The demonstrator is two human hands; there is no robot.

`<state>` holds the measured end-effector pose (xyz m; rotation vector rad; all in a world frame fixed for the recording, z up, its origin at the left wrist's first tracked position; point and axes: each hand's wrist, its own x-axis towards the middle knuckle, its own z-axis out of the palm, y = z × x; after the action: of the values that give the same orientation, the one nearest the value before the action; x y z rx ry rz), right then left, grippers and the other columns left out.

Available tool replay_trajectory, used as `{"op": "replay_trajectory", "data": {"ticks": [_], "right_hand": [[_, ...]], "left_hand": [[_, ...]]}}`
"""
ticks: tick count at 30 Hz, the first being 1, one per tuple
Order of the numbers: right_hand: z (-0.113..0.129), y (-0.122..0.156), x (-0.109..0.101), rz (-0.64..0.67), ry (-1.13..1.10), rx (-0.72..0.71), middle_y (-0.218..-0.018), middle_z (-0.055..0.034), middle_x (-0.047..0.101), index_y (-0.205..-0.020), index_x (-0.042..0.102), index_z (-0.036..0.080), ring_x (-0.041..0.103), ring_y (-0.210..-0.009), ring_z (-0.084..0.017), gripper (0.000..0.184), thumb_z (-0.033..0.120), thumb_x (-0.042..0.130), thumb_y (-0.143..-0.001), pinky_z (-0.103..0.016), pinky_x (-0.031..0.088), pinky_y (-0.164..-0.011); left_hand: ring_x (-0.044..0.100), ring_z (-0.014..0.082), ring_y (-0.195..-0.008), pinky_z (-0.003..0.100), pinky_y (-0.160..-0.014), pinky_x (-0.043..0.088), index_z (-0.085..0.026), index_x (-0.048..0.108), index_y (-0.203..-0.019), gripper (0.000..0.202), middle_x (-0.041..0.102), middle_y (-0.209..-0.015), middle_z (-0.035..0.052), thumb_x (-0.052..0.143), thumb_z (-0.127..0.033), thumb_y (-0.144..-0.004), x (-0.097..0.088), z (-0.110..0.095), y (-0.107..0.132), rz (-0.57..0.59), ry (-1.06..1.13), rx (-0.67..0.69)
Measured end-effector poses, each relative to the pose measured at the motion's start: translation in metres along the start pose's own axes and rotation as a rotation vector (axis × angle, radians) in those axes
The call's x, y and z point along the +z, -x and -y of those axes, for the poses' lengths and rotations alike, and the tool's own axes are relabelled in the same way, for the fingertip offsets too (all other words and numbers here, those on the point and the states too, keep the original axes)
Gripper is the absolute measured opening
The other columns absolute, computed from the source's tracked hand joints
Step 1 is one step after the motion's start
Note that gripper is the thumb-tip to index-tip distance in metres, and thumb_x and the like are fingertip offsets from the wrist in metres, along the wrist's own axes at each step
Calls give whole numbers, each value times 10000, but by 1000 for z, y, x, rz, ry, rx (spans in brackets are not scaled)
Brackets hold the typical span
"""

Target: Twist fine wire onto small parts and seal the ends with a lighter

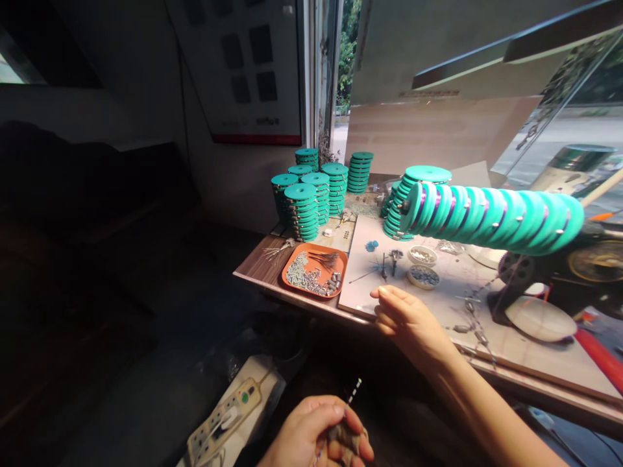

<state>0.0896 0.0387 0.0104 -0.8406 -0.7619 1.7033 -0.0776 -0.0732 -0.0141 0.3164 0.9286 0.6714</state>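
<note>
My left hand [311, 428] is low in front of me, its fingers curled in a loose grip. From between thumb and forefinger sticks out a thin strip with white beads [357, 387] along it. A greyish lump lies in the curled fingers, too shaded to name. Over the table's front edge is my right hand [403, 316], thumb and forefinger pinched together; whatever they hold is too small to make out. Nearest to it are a small pile of dark wire-like pieces [396, 257] and a round tub of grey bits [423, 277].
An orange tray [287, 280] of small metal parts stands on the wooden table [257, 264]. Stacks of green foam spools [300, 211] stand behind it. At right, a row of green spools [491, 217] sits on a horizontal shaft. Below lies a power strip [226, 415].
</note>
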Motion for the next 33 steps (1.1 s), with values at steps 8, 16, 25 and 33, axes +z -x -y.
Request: {"op": "replay_trajectory", "data": {"ticks": [8, 16, 25, 33], "right_hand": [[1, 0, 1, 8, 23, 6, -422, 130, 200, -706, 599, 151, 136, -394, -34, 290, 398, 737, -641, -168, 148, -380], [6, 5, 5, 41, 117, -39, -367, 103, 340, -709, 628, 165, 359, -376, -68, 254, 409, 691, -690, -203, 349, -454], [21, 20, 11, 102, 336, -140, -611, -1, 641, -658, 659, 178, 548, -616, -144, 217, 375, 644, -748, -249, 412, -615], [13, 24, 13, 88, 131, -54, -425, 53, 468, -686, 656, 176, 477, -449, -113, 224, 398, 672, -711, -227, 393, -449]], "left_hand": [[598, 104, -455, 160, -439, 385, -106, 582, -630, 192, 656, -585, 74, 486, -233, -736, 0, 0, 0, -11, -33, -19], [584, 257, -876, 324, -653, 460, -197, 654, -977, 316, 635, -970, 114, 489, -342, -749, -3, -12, -1, -343, -896, 304], [552, 222, -905, 317, -839, 398, -154, 643, -918, 179, 643, -905, 62, 567, -229, -773, 56, -61, -43, -45, -785, 840], [535, 110, -617, 192, -546, 416, -120, 600, -690, 123, 580, -647, 9, 633, -237, -709, 59, -53, -29, 167, -358, 441]]}}
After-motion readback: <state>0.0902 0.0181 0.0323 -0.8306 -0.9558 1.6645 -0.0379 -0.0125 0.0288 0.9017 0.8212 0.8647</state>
